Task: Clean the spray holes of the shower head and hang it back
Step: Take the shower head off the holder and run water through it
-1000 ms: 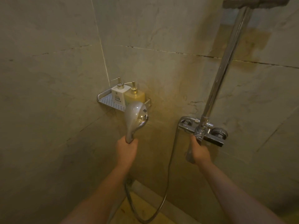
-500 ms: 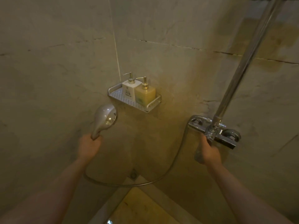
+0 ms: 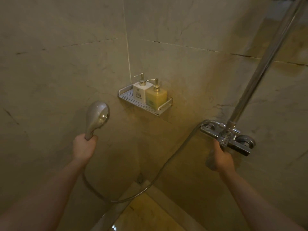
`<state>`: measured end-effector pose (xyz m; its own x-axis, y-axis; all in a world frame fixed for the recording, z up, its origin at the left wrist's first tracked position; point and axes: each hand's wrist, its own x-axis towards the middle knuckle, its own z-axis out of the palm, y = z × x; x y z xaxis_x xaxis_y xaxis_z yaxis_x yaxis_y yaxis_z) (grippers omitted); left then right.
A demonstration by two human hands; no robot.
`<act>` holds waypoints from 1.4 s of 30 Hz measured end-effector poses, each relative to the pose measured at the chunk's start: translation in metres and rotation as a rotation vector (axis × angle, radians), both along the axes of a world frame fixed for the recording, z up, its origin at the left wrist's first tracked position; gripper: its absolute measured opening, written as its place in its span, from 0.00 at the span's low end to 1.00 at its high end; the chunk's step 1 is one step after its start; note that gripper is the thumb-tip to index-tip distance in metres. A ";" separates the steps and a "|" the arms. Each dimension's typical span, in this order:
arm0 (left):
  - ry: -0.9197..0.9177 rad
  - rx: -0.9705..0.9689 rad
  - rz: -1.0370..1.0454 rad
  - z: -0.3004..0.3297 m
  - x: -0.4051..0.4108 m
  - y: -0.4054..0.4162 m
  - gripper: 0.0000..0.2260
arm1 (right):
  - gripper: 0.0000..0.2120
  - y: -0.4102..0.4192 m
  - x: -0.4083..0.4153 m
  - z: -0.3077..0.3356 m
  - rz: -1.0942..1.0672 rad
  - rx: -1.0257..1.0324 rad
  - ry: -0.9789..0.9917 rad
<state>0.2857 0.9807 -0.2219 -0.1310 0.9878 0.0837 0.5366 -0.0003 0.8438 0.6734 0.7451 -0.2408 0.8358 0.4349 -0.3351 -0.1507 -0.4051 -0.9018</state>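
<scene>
So in the left-middle of the frame we had our left hand wrapped around the handle of the shower head, fingers curled tight round the bottom of the handle, which stuck up out of the top of the fist. The head itself sat above the knuckles, upright and tilted a touch to the right, chrome back toward us, so we couldn't see the spray holes at all. It was off its holder and well apart from the fittings on the right.

From under that fist the hose dropped down, looped low near the bottom center of the frame, then climbed up to the right to the mixer valve.

In the middle of the frame, in the corner of the tiled wall, there was a perforated metal shelf with two pump bottles standing side by side and touching: a white bottle on the left and a yellow bottle on the right.

Over on the right, our right hand was up at the valve, just under the spot where the riser pipe ran up toward the upper right corner. The fingers were curled round something at the valve's underside, a lever as far as we could tell, but they hid most of it from us.
</scene>
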 end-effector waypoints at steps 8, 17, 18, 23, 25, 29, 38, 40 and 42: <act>-0.029 -0.014 -0.010 -0.004 0.013 -0.002 0.11 | 0.37 0.004 0.012 -0.013 -0.043 -0.018 0.066; -0.043 -0.030 -0.023 -0.002 0.039 -0.016 0.14 | 0.27 0.001 0.003 0.007 -0.015 -0.041 0.088; -0.033 -0.031 -0.017 -0.002 0.042 -0.017 0.15 | 0.23 0.001 0.003 0.007 -0.004 -0.037 0.078; -0.078 -0.041 -0.034 0.007 0.053 -0.024 0.15 | 0.28 0.003 -0.003 0.007 -0.093 0.046 0.183; -0.106 -0.028 -0.049 0.011 0.057 -0.026 0.15 | 0.26 0.004 -0.005 0.009 -0.098 0.072 0.193; -0.079 -0.005 -0.087 0.014 0.062 -0.032 0.16 | 0.18 0.002 -0.007 0.014 -0.066 0.057 0.144; -0.048 -0.006 -0.076 0.006 0.062 -0.044 0.15 | 0.03 0.000 -0.009 0.017 -0.007 0.036 -0.012; -0.061 -0.011 -0.076 0.004 0.062 -0.043 0.16 | 0.11 -0.001 -0.010 0.015 -0.001 0.051 0.008; -0.065 -0.026 -0.073 0.002 0.063 -0.042 0.16 | 0.18 -0.002 -0.012 0.014 -0.046 0.086 0.099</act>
<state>0.3486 0.9392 -0.2194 -0.0626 0.9967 0.0516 0.4803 -0.0152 0.8770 0.6614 0.7435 -0.2267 0.8203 0.4275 -0.3799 -0.2573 -0.3174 -0.9127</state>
